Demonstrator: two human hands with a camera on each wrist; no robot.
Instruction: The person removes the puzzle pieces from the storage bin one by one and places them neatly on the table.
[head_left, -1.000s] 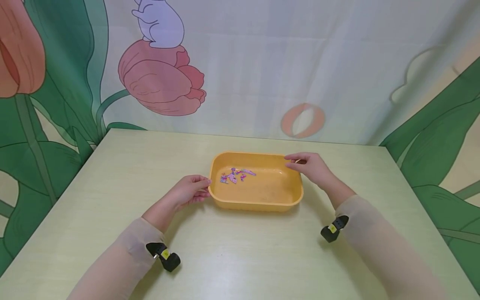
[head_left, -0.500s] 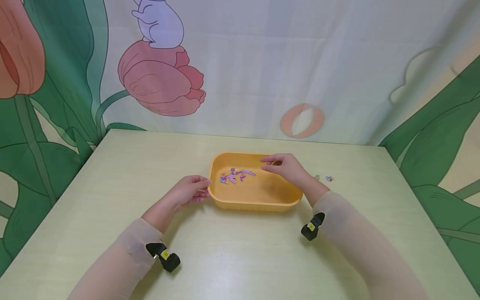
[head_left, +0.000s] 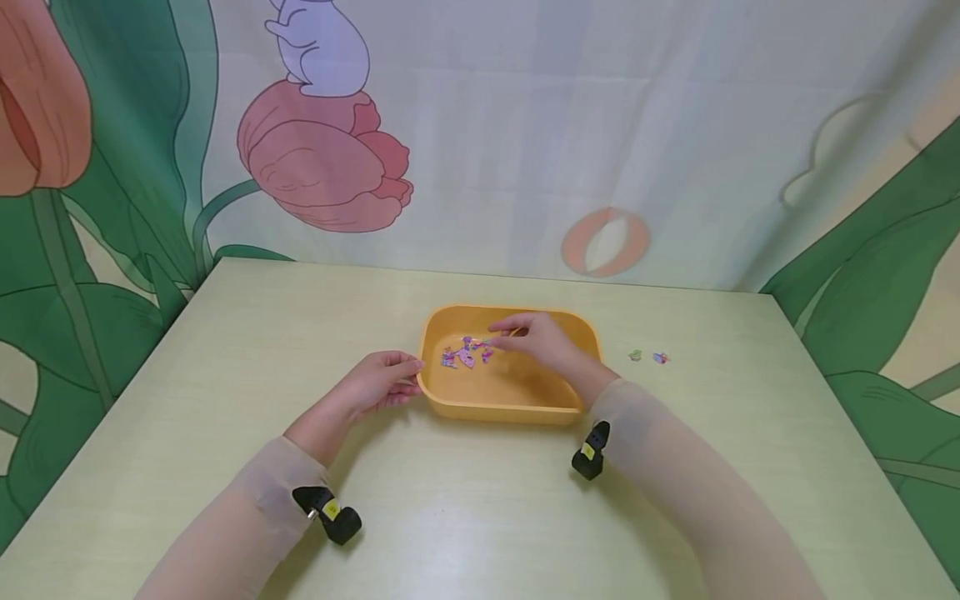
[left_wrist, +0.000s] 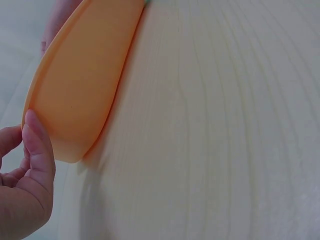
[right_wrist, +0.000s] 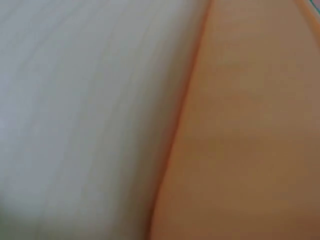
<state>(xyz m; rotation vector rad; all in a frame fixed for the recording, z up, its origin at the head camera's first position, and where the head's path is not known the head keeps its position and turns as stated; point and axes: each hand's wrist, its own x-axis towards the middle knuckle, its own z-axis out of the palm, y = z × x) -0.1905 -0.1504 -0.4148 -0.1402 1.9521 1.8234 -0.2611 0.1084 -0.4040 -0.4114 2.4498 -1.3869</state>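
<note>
A yellow rectangular plastic tray [head_left: 517,412] sits on the table in the head view. Small flat pieces [head_left: 465,357], purple and pink, lie in its left part. My left hand [head_left: 378,382] pinches the tray's left rim; in the left wrist view the thumb [left_wrist: 39,137] presses the outer wall. Inside the tray's outline, my right hand [head_left: 538,340] hovers above the bottom with thumb and fingers apart, its fingertips close to the pieces and covering some of them. Only the tray's wall [right_wrist: 245,125] and the table show in the right wrist view.
To the right of the tray, a small greenish piece [head_left: 635,355] and a blue-and-pink piece [head_left: 661,358] lie on the pale table [head_left: 465,517]. A printed curtain [head_left: 487,167] hangs behind the table's far edge.
My right hand has moved left from the tray's right rim to over the pieces, uncovering two small pieces on the table. My left hand stays on the rim.
</note>
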